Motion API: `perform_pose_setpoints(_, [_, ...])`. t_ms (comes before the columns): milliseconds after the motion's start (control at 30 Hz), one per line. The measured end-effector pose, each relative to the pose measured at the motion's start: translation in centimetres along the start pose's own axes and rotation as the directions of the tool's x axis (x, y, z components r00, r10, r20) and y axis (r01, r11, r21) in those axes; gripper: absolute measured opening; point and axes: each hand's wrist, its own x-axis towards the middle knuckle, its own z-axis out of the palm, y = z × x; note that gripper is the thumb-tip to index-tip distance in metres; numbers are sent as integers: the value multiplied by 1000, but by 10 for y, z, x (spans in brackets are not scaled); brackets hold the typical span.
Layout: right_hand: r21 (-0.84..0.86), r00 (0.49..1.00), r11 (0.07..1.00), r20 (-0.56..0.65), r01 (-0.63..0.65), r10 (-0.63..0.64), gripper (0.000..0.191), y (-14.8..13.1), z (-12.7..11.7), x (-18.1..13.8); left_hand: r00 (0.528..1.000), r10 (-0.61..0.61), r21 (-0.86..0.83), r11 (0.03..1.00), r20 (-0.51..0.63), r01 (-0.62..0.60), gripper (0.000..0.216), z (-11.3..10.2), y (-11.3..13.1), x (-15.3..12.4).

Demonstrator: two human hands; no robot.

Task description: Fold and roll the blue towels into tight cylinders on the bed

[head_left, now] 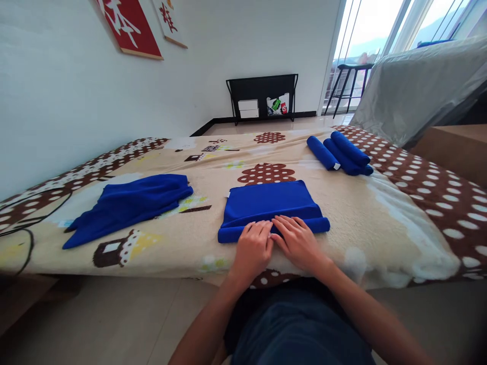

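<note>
Bed blanket (380, 223) fills mid-frame. Folded blue towel (270, 200) lies at centre, its near edge rolled into a tube. Left hand (254, 248) and right hand (299, 241) lie palms-down on that tube, side by side and touching, fingers flat, gripping nothing. My read: rolling step. Move the hands out toward the tube's ends and press evenly, or it cones. Loose towel (129, 203) at left, rolled towels (342, 152) upper right. Red wall sign (131, 25) upper left has white brush characters, cropped; I can't read them.
</note>
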Motion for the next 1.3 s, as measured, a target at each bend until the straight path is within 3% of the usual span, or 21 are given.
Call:
perform_pose_setpoints(100, [-38, 998, 997, 2, -62, 62, 45, 15, 1, -3, 998, -61, 27, 998, 19, 61, 34, 2, -13, -5])
perform_pose_setpoints(233, [-133, 988, 979, -53, -154, 148, 45, 62, -8, -28, 987, -154, 110, 981, -36, 157, 35, -12, -52, -34])
perform_pose_setpoints(333, [-183, 984, 968, -80, -173, 161, 45, 76, -15, -39, 973, -208, 188, 956, -103, 225, 32, -21, -63, -47])
perform_pose_setpoints(467, [-143, 988, 978, -67, -150, 142, 46, 45, -12, -24, 970, -190, 190, 958, -150, 217, 28, -20, -38, -32])
perform_pose_setpoints(633, [-5, 998, 999, 54, -39, 39, 47, -2, 3, 4, 995, -64, -6, 998, 81, 65, 34, -6, -5, 0])
perform_pose_setpoints(733, [-35, 995, 996, 54, -88, 89, 49, 6, 5, 4, 988, -134, 10, 991, 78, 134, 37, -4, -17, -3])
perform_pose_setpoints(933, [-151, 979, 968, 0, -202, 205, 50, 58, -9, -25, 945, -318, 167, 930, -78, 326, 35, -22, -65, -39])
perform_pose_setpoints(1000, [-169, 978, 963, -18, -208, 208, 51, 59, -11, -27, 939, -323, 215, 915, -116, 341, 32, -26, -63, -40])
perform_pose_setpoints(1100, [-157, 982, 969, -23, -189, 187, 51, 39, -8, -18, 949, -281, 205, 930, -140, 305, 31, -23, -41, -25])
perform_pose_setpoints(1233, [-72, 993, 991, 32, -112, 114, 51, 6, 2, 0, 993, -107, 37, 994, 41, 105, 35, -11, -15, 0])
perform_pose_setpoints(1300, [-59, 993, 992, 42, -110, 113, 50, 3, 4, 3, 990, -109, 6, 994, 93, 109, 36, -6, -16, 3])
